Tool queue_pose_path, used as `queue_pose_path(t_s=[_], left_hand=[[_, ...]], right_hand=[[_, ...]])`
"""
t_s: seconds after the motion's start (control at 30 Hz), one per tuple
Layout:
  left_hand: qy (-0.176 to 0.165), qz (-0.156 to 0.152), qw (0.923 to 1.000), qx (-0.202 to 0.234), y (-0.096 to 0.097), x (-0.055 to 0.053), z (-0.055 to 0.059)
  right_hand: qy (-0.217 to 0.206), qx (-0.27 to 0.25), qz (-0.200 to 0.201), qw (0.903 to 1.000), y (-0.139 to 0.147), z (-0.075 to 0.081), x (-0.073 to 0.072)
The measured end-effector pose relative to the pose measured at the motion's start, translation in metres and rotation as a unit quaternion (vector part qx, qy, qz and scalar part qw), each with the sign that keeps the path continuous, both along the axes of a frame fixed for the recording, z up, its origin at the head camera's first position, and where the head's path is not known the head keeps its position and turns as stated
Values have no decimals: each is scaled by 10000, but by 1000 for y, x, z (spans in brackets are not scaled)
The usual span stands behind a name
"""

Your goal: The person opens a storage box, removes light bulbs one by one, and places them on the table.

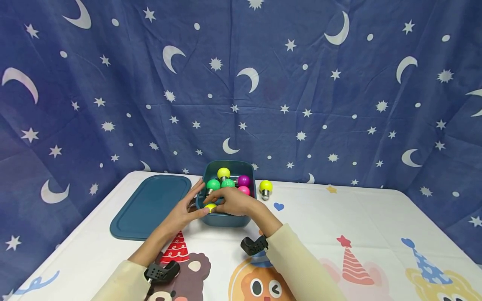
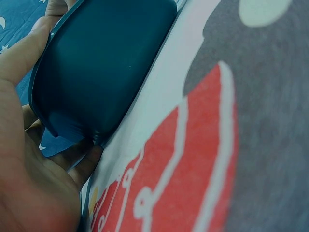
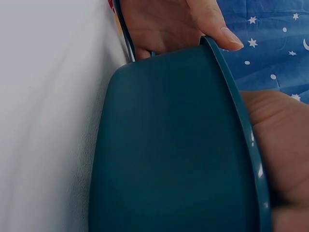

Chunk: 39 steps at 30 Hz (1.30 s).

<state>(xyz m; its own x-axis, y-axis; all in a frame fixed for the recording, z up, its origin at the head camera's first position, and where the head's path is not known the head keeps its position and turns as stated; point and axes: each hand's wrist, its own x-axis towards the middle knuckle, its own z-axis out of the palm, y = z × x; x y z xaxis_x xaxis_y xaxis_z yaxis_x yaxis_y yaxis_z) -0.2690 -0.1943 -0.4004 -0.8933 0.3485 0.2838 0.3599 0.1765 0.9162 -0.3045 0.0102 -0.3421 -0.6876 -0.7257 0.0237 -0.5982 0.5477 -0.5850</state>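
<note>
Fingertips inside a deep, dark-teal plastic box with rounded corners [image 1: 226,221], pinched a glossy yellow globe bulb [image 1: 210,206] between curled thumb and fingers of the right hand [image 1: 235,201], at the box's near left corner, with the bulb's base hidden from view. Rested the left hand [image 1: 183,213] against the outside of the box's left end, thumb at the rim beside that bulb and spread wide apart from the fingers. Had more globe bulbs grouped beyond the right hand: a yellow one [image 1: 224,172] farthest back, a plain green one [image 1: 213,184], a patterned paler green one [image 1: 228,183], a purple one [image 1: 243,180] and a pink one [image 1: 244,190]. Had another yellow bulb with a silver screw base [image 1: 265,186] just right of the box, and a flat, dark-teal rectangular lid [image 1: 150,207] at left, both on a white tablecloth printed with cartoon animals [image 1: 308,234]. Wore cream sleeves [image 1: 301,263] before a navy-blue curtain with white moons and stars [image 1: 271,100].
</note>
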Motion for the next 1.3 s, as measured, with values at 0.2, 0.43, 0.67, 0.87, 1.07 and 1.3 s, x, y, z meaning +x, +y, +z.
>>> queue_pose_path(t_s=[0.2,0.43,0.67,0.87,1.07,1.3], left_hand=[[-16,13,10000,10,0,1,1],[-18,44,10000,9,0,0,1],[-46,12,10000,65,0,1,1],[36,15,10000,17,1,1,1],[85,27,10000,-7,1,0,1],[58,4,10000,19,1,0,1]], right_hand=[[187,85,-257,9995,0,1,0],[324,220,-246,9989,-1,0,-1],[207,200,-175,9994,-3,1,-2],[308,316,-237,9987,-5,-1,-4],[540,464,-230,9972,-9,-3,-4],[609,543,-229,9964,-11,-4,-5]])
